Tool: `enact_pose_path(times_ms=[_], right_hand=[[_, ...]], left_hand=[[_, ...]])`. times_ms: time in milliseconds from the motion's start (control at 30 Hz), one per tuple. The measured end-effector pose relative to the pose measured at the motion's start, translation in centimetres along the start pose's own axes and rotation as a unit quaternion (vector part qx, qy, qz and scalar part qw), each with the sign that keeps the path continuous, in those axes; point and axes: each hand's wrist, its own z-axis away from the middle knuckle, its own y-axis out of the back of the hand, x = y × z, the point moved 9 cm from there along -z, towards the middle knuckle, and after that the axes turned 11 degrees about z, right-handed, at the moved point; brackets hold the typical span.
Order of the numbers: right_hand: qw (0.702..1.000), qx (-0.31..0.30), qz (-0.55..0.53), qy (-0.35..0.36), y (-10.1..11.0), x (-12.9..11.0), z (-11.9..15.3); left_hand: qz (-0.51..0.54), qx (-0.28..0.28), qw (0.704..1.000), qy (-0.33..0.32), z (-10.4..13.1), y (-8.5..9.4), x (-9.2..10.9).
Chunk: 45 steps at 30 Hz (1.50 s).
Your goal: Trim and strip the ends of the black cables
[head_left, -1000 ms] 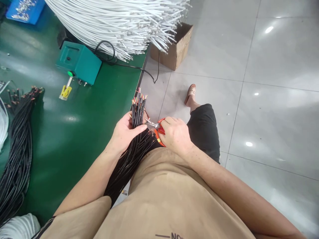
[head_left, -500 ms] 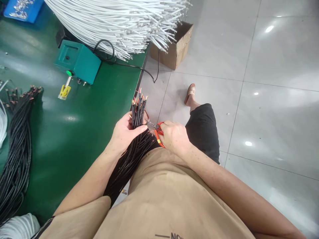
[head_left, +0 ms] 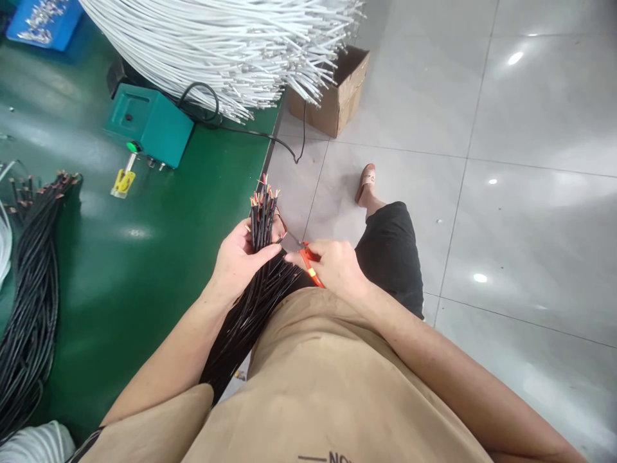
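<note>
My left hand (head_left: 240,257) is wrapped round a bundle of black cables (head_left: 263,225), its thumb lying across the front. Red, yellow and white wire ends stick out at the bundle's top, and the rest hangs down over my lap. Just right of the bundle, my right hand (head_left: 337,263) grips orange-handled pliers (head_left: 311,265), their metal jaws pointing up and left toward the cables. Near the jaws a cable end with coloured wires shows beside the left fingers. Whether the jaws touch it cannot be made out.
On the green table (head_left: 168,257) are a teal machine (head_left: 149,125), white cables (head_left: 216,51), another black cable bundle (head_left: 36,289) and a blue tray (head_left: 45,22) of small parts. A cardboard box (head_left: 340,103) stands on the floor.
The pliers have turned in my right hand, and its thumb has come out toward the bundle. A cable end now shows near the jaws. The view has shifted slightly.
</note>
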Motion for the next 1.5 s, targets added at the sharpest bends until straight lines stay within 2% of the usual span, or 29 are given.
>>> enact_pose_path(times_ms=[133,300,400,467,667,967,1233,1500], right_hand=[[0.981,0.023,-0.179,-0.075,1.0,1.2,-0.4],[0.913,0.013,-0.388,-0.128,-0.1,0.8,-0.9],[0.88,-0.007,-0.45,-0.149,-0.6,0.0,-1.1],[0.872,-0.019,-0.461,-0.162,-0.5,-0.4,-1.1],[0.867,-0.031,-0.464,-0.18,-0.5,-0.8,-1.3],[0.869,-0.033,-0.46,-0.178,-0.8,-0.8,-1.3],[0.869,-0.04,-0.464,-0.168,-1.1,-0.7,-1.3],[0.893,-0.039,-0.434,-0.112,-1.8,-0.9,-1.2]], left_hand=[[-0.003,0.004,1.0,-0.009,0.0,0.1,0.1],[-0.008,0.009,1.0,-0.006,0.0,0.2,0.1],[-0.02,0.011,1.0,-0.015,0.1,0.1,0.3],[-0.038,0.014,0.999,-0.021,0.2,0.1,0.4],[-0.096,0.021,0.995,-0.031,0.3,0.1,0.8],[-0.118,0.031,0.992,-0.031,0.4,0.1,1.0],[-0.101,0.028,0.994,-0.033,0.4,0.0,0.7],[-0.049,0.036,0.998,-0.026,0.3,0.1,0.8]])
